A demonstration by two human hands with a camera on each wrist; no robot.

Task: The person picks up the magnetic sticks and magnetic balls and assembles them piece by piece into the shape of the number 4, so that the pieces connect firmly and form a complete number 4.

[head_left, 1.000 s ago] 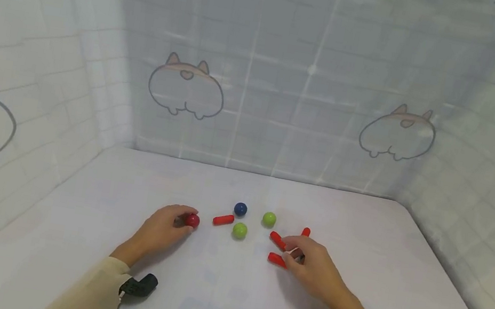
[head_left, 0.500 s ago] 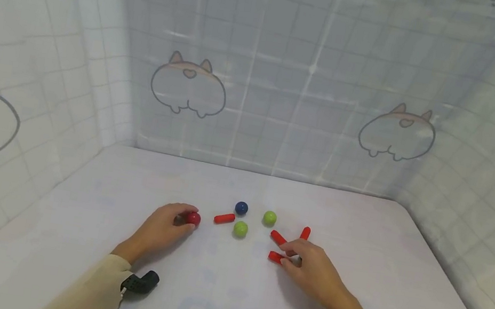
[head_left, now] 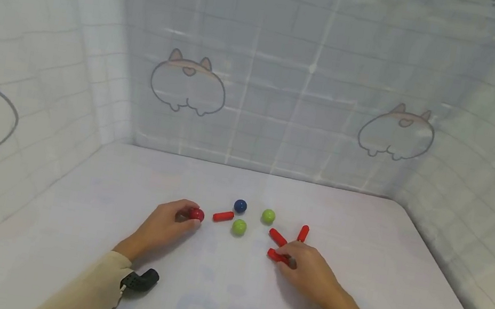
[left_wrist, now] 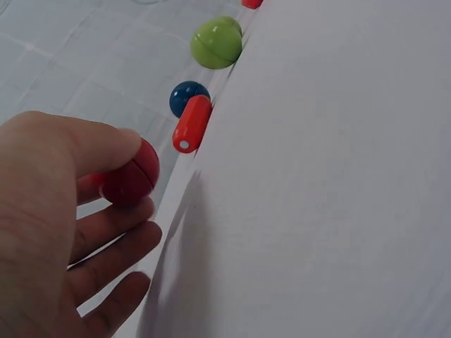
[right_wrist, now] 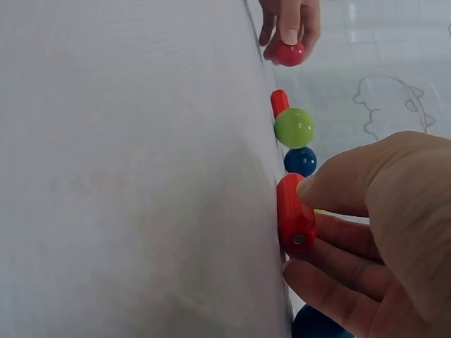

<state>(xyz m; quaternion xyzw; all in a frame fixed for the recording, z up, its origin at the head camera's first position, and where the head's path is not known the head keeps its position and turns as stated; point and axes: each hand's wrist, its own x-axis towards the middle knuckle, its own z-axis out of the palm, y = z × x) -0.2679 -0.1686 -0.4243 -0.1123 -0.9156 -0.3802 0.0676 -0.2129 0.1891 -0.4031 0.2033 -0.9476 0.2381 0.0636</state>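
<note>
The left hand (head_left: 164, 228) pinches a red ball (head_left: 197, 214) between thumb and fingers; in the left wrist view the ball (left_wrist: 134, 176) shows a dark seam. The right hand (head_left: 310, 273) has its thumb and fingers around the nearest red rod (head_left: 277, 256), whose end with a small metal disc faces the right wrist camera (right_wrist: 297, 218). Just behind that rod lie a second red rod (head_left: 277, 237) and a third (head_left: 303, 233). A fourth red rod (head_left: 223, 216) is right of the red ball, near a blue ball (head_left: 240, 206) and a green ball (head_left: 239, 227).
Another green ball (head_left: 269, 216) sits between the blue ball and the right-hand rods. In the right wrist view, a dark blue ball (right_wrist: 318, 322) shows beneath the fingers. Patterned sheets (head_left: 261, 70) rise behind and beside the white table (head_left: 176, 175).
The right hand has closed around the nearest red rod and shifted slightly left. The left hand, with the red ball, has moved a little right and away from the body.
</note>
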